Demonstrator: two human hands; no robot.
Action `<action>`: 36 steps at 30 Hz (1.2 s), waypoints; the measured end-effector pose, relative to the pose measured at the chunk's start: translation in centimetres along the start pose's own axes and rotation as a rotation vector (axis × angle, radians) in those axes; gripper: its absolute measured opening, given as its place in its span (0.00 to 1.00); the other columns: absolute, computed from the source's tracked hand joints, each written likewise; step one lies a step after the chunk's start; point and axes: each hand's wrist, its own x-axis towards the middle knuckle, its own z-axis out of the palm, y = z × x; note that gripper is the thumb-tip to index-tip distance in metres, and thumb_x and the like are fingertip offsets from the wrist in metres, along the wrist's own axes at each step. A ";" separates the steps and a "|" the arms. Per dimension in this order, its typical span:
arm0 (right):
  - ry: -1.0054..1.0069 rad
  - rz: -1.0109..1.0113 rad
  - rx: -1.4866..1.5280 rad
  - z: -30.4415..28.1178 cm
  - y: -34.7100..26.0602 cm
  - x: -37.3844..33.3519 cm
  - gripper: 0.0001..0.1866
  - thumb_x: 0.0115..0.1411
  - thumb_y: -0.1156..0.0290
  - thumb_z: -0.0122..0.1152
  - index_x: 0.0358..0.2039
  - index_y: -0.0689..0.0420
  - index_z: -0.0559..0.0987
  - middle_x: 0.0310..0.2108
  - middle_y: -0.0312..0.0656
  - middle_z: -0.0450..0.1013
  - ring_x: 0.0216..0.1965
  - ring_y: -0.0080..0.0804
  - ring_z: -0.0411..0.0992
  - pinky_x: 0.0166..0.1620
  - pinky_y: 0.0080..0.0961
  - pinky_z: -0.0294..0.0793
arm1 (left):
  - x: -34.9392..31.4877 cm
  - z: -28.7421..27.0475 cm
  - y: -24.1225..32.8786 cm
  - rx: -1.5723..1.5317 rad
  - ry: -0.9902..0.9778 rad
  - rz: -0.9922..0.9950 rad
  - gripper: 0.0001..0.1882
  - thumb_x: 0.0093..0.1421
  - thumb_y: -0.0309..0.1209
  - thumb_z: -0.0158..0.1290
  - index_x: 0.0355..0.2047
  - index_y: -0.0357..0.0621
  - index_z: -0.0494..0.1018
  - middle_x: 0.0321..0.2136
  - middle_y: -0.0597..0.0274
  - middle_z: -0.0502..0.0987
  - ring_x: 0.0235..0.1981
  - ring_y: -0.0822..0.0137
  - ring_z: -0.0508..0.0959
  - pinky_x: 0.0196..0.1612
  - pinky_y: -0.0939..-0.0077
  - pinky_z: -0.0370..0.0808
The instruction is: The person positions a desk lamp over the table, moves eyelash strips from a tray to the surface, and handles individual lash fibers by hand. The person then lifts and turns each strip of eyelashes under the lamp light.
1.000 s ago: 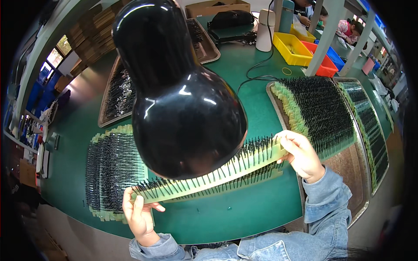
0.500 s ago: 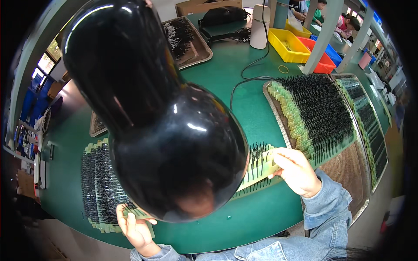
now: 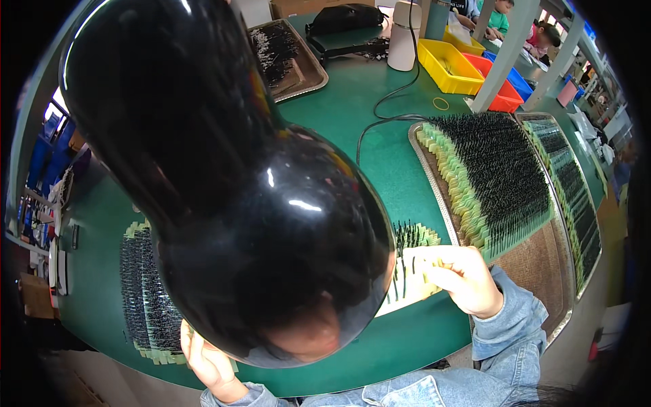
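A pale green strip set with thin black pins [image 3: 401, 288] slants under the glossy black lamp shade [image 3: 271, 237], which covers its middle. My right hand [image 3: 468, 279] pinches the strip's right end, thumb and fingers closed on it. At the shade's lower left edge, my left hand [image 3: 209, 365] is closed at the other end, its fingertips partly hidden by the shade. Behind the right hand, another pinned strip [image 3: 426, 235] shows on the table. Beside my left hand lies a row of such strips [image 3: 139, 292], partly covered by the shade.
Right of the lamp, one metal tray [image 3: 542, 278] holds densely packed pinned strips [image 3: 498, 176]; another tray of strips [image 3: 576, 197] adjoins it. A black cable [image 3: 383, 122] crosses the green table [image 3: 339, 142]. Yellow [image 3: 447, 68], red [image 3: 505, 95] and blue bins stand behind. Other people sit farther back.
The lamp shade appears larger and farther left and down, hiding more of the left end. My right hand has tilted, its fingers now reaching farther over the strip.
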 end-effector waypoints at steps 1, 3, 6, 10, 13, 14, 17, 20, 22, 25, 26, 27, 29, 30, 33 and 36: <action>0.001 -0.003 -0.002 0.1 0.0 0.0 0.17 0.57 0.77 0.47 0.46 0.69 0.66 0.32 0.42 0.71 0.32 0.23 0.70 0.37 0.19 0.70 | 0.0 -0.2 -0.1 -0.008 -0.007 0.007 0.24 0.53 0.20 0.41 0.51 0.30 0.54 0.46 0.54 0.65 0.46 0.64 0.66 0.50 0.73 0.63; 0.004 -0.006 -0.004 0.0 0.0 -0.1 0.17 0.57 0.77 0.47 0.46 0.69 0.66 0.32 0.42 0.71 0.32 0.24 0.70 0.36 0.19 0.70 | 0.1 -0.3 -0.1 -0.017 -0.014 0.013 0.24 0.52 0.20 0.41 0.51 0.30 0.54 0.46 0.53 0.65 0.47 0.64 0.66 0.51 0.74 0.62; -0.026 0.028 0.024 0.0 0.2 -0.1 0.17 0.57 0.76 0.46 0.47 0.68 0.66 0.32 0.43 0.71 0.31 0.25 0.71 0.34 0.19 0.71 | 0.2 -0.4 -0.2 -0.025 -0.014 -0.003 0.23 0.52 0.20 0.40 0.51 0.31 0.55 0.46 0.53 0.65 0.47 0.64 0.65 0.52 0.74 0.61; -0.016 0.003 0.228 -0.2 0.9 0.1 0.16 0.59 0.74 0.41 0.46 0.68 0.67 0.37 0.44 0.70 0.32 0.26 0.71 0.35 0.19 0.71 | -0.1 -1.0 -0.6 -0.068 0.006 0.050 0.22 0.53 0.19 0.40 0.50 0.33 0.56 0.46 0.54 0.65 0.47 0.65 0.66 0.51 0.74 0.61; -0.004 -0.032 0.156 -0.2 1.3 0.2 0.15 0.60 0.74 0.40 0.46 0.67 0.67 0.40 0.44 0.69 0.36 0.25 0.70 0.39 0.18 0.69 | -0.2 -0.9 -0.5 -0.077 0.029 0.087 0.23 0.53 0.19 0.40 0.51 0.34 0.56 0.45 0.55 0.65 0.46 0.64 0.66 0.51 0.73 0.61; 0.018 -0.066 0.056 -0.2 1.3 0.3 0.15 0.60 0.75 0.40 0.46 0.67 0.67 0.42 0.43 0.69 0.39 0.24 0.69 0.41 0.18 0.68 | -0.3 -0.8 -0.5 -0.081 0.026 0.086 0.23 0.53 0.19 0.41 0.51 0.34 0.56 0.45 0.55 0.66 0.46 0.64 0.66 0.51 0.72 0.62; -0.009 -0.060 0.030 -0.2 0.9 0.1 0.16 0.59 0.75 0.40 0.46 0.67 0.66 0.44 0.42 0.68 0.42 0.23 0.67 0.44 0.17 0.65 | -0.2 -1.1 -0.6 -0.081 0.025 0.097 0.23 0.53 0.20 0.41 0.51 0.35 0.56 0.45 0.55 0.66 0.46 0.64 0.67 0.51 0.72 0.62; -0.012 -0.053 0.051 -0.3 1.4 0.2 0.16 0.60 0.75 0.40 0.47 0.67 0.66 0.43 0.43 0.68 0.40 0.24 0.68 0.42 0.18 0.67 | -0.3 -1.2 -0.6 -0.106 -0.003 0.113 0.23 0.53 0.20 0.41 0.51 0.36 0.55 0.45 0.55 0.66 0.46 0.64 0.67 0.50 0.71 0.63; -0.024 -0.059 0.093 -0.2 1.2 0.2 0.15 0.60 0.75 0.39 0.46 0.66 0.66 0.42 0.43 0.68 0.39 0.25 0.68 0.40 0.20 0.69 | -0.5 -0.9 -0.5 -0.102 0.003 0.125 0.23 0.53 0.21 0.41 0.51 0.36 0.55 0.44 0.55 0.66 0.45 0.64 0.67 0.50 0.71 0.63; -0.014 -0.010 0.229 0.2 0.9 0.1 0.14 0.60 0.75 0.38 0.45 0.65 0.66 0.42 0.43 0.67 0.36 0.26 0.70 0.36 0.23 0.73 | -0.8 -0.3 -0.4 -0.082 0.002 0.147 0.22 0.53 0.21 0.41 0.50 0.35 0.55 0.44 0.55 0.66 0.45 0.64 0.67 0.50 0.71 0.63; 0.007 0.045 0.324 0.2 0.8 0.0 0.14 0.60 0.75 0.37 0.45 0.65 0.66 0.41 0.43 0.66 0.35 0.27 0.70 0.34 0.25 0.74 | -0.8 -0.1 -0.4 -0.065 -0.005 0.159 0.22 0.53 0.21 0.41 0.50 0.35 0.56 0.43 0.56 0.66 0.45 0.65 0.66 0.50 0.71 0.62; 0.008 0.046 0.324 0.1 1.1 0.1 0.14 0.60 0.75 0.37 0.45 0.65 0.66 0.41 0.43 0.66 0.35 0.27 0.70 0.34 0.25 0.74 | -0.9 0.1 -0.5 -0.066 -0.005 0.158 0.22 0.53 0.21 0.41 0.50 0.35 0.56 0.43 0.56 0.66 0.45 0.65 0.66 0.50 0.71 0.62; 0.018 0.021 0.325 -0.3 1.7 0.2 0.13 0.60 0.75 0.37 0.44 0.64 0.65 0.41 0.43 0.66 0.34 0.26 0.71 0.33 0.26 0.75 | -0.9 0.4 -0.8 -0.013 0.052 0.176 0.21 0.53 0.20 0.41 0.49 0.34 0.56 0.43 0.56 0.66 0.45 0.66 0.66 0.50 0.72 0.62; 0.019 0.023 0.325 -0.3 1.7 0.3 0.13 0.60 0.75 0.37 0.44 0.64 0.65 0.41 0.43 0.66 0.34 0.26 0.71 0.33 0.26 0.75 | -0.8 0.5 -0.8 -0.012 0.053 0.174 0.21 0.53 0.20 0.41 0.49 0.34 0.56 0.43 0.56 0.66 0.45 0.66 0.66 0.50 0.72 0.62; 0.028 -0.003 0.289 -0.1 1.5 0.2 0.13 0.60 0.75 0.38 0.44 0.65 0.65 0.40 0.43 0.66 0.33 0.27 0.71 0.33 0.25 0.75 | -1.1 1.0 -0.5 0.016 0.075 0.190 0.22 0.53 0.20 0.41 0.49 0.33 0.56 0.43 0.55 0.65 0.45 0.66 0.65 0.50 0.73 0.61; 0.017 -0.024 0.274 -0.1 1.6 0.3 0.13 0.60 0.75 0.39 0.43 0.65 0.66 0.38 0.43 0.66 0.31 0.28 0.71 0.32 0.24 0.74 | -1.3 2.0 -0.3 -0.025 0.132 0.195 0.22 0.53 0.20 0.40 0.50 0.33 0.56 0.43 0.55 0.65 0.45 0.65 0.66 0.50 0.73 0.62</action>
